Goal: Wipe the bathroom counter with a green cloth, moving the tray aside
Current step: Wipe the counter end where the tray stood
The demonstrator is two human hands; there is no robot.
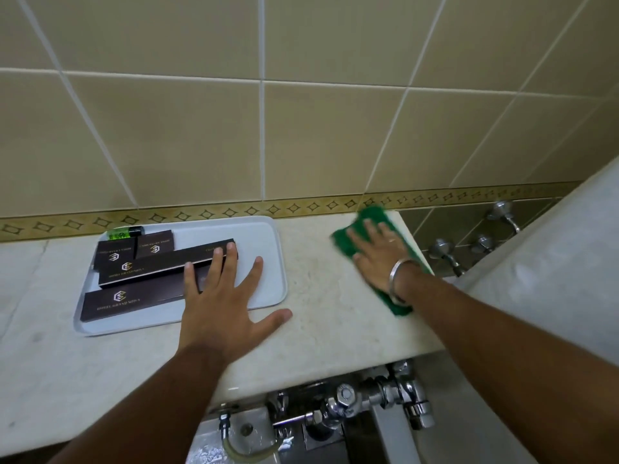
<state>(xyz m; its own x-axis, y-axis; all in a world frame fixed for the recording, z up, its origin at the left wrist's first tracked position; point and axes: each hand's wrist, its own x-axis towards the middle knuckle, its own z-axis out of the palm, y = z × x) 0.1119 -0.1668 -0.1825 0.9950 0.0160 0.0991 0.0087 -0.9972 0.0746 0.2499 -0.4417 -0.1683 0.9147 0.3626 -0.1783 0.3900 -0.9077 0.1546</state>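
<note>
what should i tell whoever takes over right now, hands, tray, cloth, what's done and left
Left hand: open, spread flat over the tray's near right part, thumb on the counter.
Right hand: flat, pressing the green cloth onto the counter's right end.
Tray: on the counter, left of centre against the wall, carrying dark boxes and a small green bottle.
Done: wiping is under way at the right end.
Left: the area beneath the tray and further left.

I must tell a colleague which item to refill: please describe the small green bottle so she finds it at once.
On the counter sits a white tray of dark boxes. At its far left corner, against the wall, the bottle lies on its side, the only green item there.
</note>
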